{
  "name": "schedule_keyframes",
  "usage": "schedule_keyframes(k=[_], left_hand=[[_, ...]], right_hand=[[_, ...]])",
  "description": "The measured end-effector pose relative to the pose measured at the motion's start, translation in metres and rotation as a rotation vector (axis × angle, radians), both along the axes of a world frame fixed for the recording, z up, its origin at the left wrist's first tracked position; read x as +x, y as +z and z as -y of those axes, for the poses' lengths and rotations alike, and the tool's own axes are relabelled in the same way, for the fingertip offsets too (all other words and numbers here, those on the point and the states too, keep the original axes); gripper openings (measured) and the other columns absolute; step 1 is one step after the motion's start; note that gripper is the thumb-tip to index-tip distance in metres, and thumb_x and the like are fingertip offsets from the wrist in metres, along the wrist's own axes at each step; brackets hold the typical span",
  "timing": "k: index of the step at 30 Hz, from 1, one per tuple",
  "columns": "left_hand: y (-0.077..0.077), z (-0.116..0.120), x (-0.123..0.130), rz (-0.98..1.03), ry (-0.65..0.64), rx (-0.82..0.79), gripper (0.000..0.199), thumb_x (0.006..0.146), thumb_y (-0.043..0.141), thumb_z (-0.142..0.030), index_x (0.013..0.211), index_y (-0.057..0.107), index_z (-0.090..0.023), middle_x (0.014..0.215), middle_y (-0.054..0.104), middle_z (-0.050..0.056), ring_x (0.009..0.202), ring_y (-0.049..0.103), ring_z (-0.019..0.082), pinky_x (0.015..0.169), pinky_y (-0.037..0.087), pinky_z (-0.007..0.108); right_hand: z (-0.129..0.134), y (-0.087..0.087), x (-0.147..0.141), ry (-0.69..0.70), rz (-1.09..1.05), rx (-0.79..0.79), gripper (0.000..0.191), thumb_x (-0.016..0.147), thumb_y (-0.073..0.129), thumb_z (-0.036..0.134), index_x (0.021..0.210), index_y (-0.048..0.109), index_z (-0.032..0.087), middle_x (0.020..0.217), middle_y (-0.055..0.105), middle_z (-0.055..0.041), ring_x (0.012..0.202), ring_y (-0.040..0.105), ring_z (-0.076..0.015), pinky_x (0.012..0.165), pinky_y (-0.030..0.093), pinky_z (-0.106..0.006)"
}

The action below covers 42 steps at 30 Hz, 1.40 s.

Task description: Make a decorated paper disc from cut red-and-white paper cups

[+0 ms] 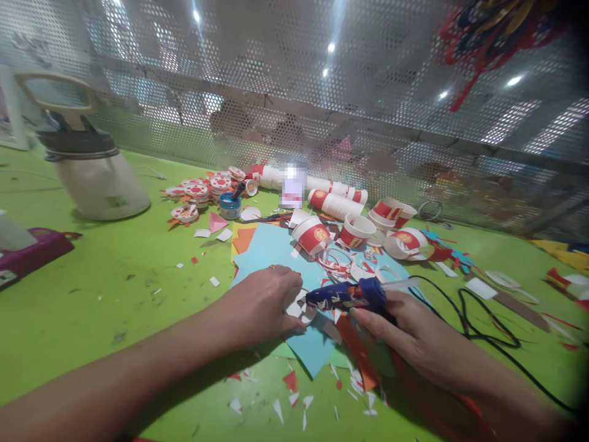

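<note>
My right hand (409,331) is wrapped round a blue hot glue gun (347,296), a clear glue stick (399,284) poking from its back end. The gun's nozzle points left, at a small white paper disc (301,310). Thumb and fingers of my left hand (269,301) grip that disc by its edge. Whether the nozzle touches the disc I cannot tell. Under both hands lie light blue paper sheets (271,248). Just beyond them are red and white paper cups (311,236), some cut, with curled paper scraps around them.
Stacked cups (335,204) lie along the back, left of which sit decorated discs (197,189) and a blue jar (229,206). A large handled container (99,178) stands at far left. The gun's black cord (483,334) loops on the right. Paper snippets (291,382) litter the green table (151,258).
</note>
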State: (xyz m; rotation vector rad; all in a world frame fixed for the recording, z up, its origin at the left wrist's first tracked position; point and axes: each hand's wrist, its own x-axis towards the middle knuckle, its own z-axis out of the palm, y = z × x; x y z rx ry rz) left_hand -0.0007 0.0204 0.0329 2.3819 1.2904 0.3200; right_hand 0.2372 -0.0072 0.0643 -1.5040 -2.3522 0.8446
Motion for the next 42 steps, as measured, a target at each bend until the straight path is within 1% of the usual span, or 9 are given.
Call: schedule_keyframes(k=[5,10,15,20,26,31,35,38,42], left_hand=[[-0.0016,-0.0002,-0.0010,0.013,-0.008,0.009,0.036,0.072,0.072,-0.042,0.096,0.059,-0.020,0.099,0.062,0.007,0.090,0.055,0.023,0.073,0.040,0.033],[-0.0019,0.0002,-0.0011,0.007,-0.008,0.006,0.032,0.073,0.071,-0.040,0.095,0.058,-0.021,0.096,0.062,0.005,0.086,0.055,0.022,0.070,0.040,0.032],[-0.0012,0.0005,-0.0011,0.010,0.002,-0.003,0.032,0.073,0.071,-0.041,0.094,0.058,-0.021,0.099,0.062,0.007,0.089,0.055,0.023,0.074,0.040,0.033],[-0.0005,0.0006,-0.0006,-0.012,0.004,0.017,0.029,0.073,0.070,-0.041,0.090,0.057,-0.021,0.092,0.061,0.004,0.081,0.054,0.020,0.067,0.039,0.031],[0.0000,0.0009,-0.0003,-0.002,-0.008,0.021,0.028,0.074,0.069,-0.039,0.092,0.059,-0.020,0.093,0.061,0.005,0.085,0.055,0.021,0.069,0.039,0.031],[0.0007,0.0007,-0.0008,0.001,-0.019,0.012,0.026,0.074,0.069,-0.037,0.091,0.059,-0.020,0.090,0.061,0.004,0.078,0.054,0.020,0.064,0.037,0.030],[-0.0008,0.0005,-0.0013,0.004,-0.019,0.018,0.027,0.074,0.070,-0.039,0.092,0.059,-0.021,0.090,0.061,0.004,0.079,0.054,0.020,0.064,0.037,0.030],[-0.0006,0.0007,-0.0008,0.004,-0.023,0.016,0.029,0.074,0.069,-0.039,0.094,0.060,-0.021,0.092,0.062,0.005,0.082,0.055,0.022,0.067,0.038,0.032],[0.0007,0.0007,0.0000,0.003,-0.009,0.007,0.030,0.074,0.069,-0.038,0.096,0.060,-0.020,0.094,0.062,0.005,0.084,0.055,0.022,0.068,0.038,0.032]], right_hand=[[0.0000,-0.0006,0.0033,-0.039,0.057,-0.039,0.042,0.095,0.037,0.053,0.107,0.061,0.021,0.111,0.064,-0.0093,0.104,0.058,-0.0268,0.093,0.045,-0.041],[0.0002,0.0000,0.0037,-0.022,0.019,-0.034,0.039,0.096,0.037,0.050,0.108,0.060,0.022,0.110,0.064,-0.0083,0.102,0.058,-0.0246,0.092,0.045,-0.039],[-0.0004,0.0001,0.0021,-0.022,0.067,-0.034,0.040,0.095,0.037,0.052,0.103,0.061,0.020,0.107,0.064,-0.0091,0.101,0.057,-0.0257,0.092,0.044,-0.041],[-0.0002,-0.0018,-0.0030,0.016,-0.007,-0.005,0.035,0.097,0.038,0.046,0.099,0.063,0.022,0.100,0.067,-0.0059,0.092,0.060,-0.0228,0.084,0.047,-0.036],[0.0037,-0.0020,0.0022,-0.030,0.106,0.009,0.040,0.095,0.037,0.051,0.102,0.062,0.021,0.102,0.066,-0.0088,0.094,0.060,-0.0254,0.083,0.048,-0.039],[0.0006,0.0010,-0.0002,0.000,0.039,0.022,0.038,0.096,0.036,0.049,0.097,0.062,0.022,0.100,0.067,-0.0074,0.094,0.060,-0.0239,0.085,0.047,-0.037],[0.0003,0.0028,0.0026,-0.027,0.102,0.006,0.041,0.095,0.037,0.052,0.095,0.062,0.020,0.102,0.066,-0.0100,0.094,0.059,-0.0261,0.086,0.047,-0.040],[0.0009,0.0007,0.0008,-0.010,0.101,0.000,0.040,0.095,0.036,0.051,0.092,0.062,0.020,0.097,0.066,-0.0089,0.088,0.060,-0.0244,0.081,0.049,-0.039],[0.0001,-0.0022,-0.0038,-0.017,0.061,0.060,0.037,0.095,0.040,0.047,0.091,0.065,0.020,0.091,0.069,-0.0078,0.083,0.062,-0.0236,0.078,0.051,-0.036]])
